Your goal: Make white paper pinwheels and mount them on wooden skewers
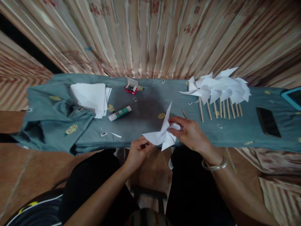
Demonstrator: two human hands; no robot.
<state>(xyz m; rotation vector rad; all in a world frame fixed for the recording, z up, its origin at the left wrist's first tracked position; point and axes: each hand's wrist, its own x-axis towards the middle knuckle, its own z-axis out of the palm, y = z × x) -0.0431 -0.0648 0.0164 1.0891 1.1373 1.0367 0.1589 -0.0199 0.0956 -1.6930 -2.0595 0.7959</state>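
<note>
A white paper pinwheel [162,135] with folded blades is held over the front edge of the cloth-covered table. My right hand [191,135] is closed on it from the right, thumb and fingers pinching the paper near the middle. At its lower left blade my left hand [139,152] is closed, fingertips pressed together against the paper; whether they also hold something small cannot be seen. A thin pointed thing [185,114] lies just beyond my right hand, partly hidden by it. No stick shows on the held pinwheel.
Several finished pinwheels on sticks [218,89] lie overlapping at the back right. A phone [268,121] and a blue-edged device [293,97] are farther right. To the left are a paper stack [90,97], a glue stick [119,113], a small open red box [131,88] and a paper scrap [115,135].
</note>
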